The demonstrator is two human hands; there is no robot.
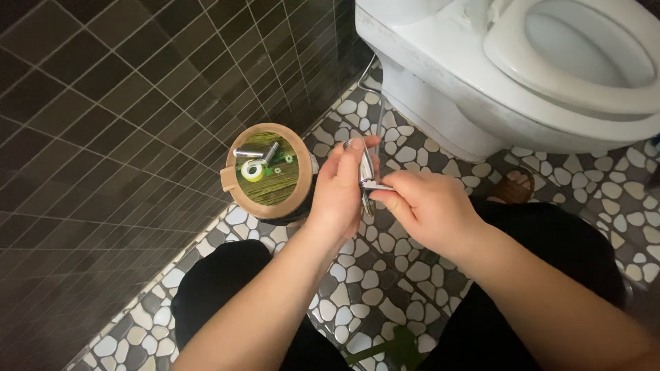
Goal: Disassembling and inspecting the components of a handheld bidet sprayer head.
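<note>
Chrome, slim and shiny, the metal fitting point(366, 172) sits in the middle of the scene, gripped between both hands just above the pebble-patterned floor point(385, 288). Its long axis runs near to far, roughly upright in the view, with a short branch sticking out to the right at its lower part. The left hand point(340, 189) is curled shut around the fitting's left side, thumb and fingertips closing over its far end, so the fitting lies directly to the right of that palm. The right hand point(426, 206) comes in from the right and is pinched closed on the short side branch, fingers bunched, no gap showing between them and the metal. Both hands touch the fitting; neither is nearer than the other, though the left one carries most of its length. Just left of the left hand, touching or nearly touching its back, stands a round wooden-rimmed lid or tray with a green striped top point(269, 172), bearing a white ring of tape point(251, 170) and two short silvery bolts point(260, 154). A white ceramic toilet point(481, 75) stands at the far right, well apart, and dark square wall tiles point(103, 124) fill the left.
</note>
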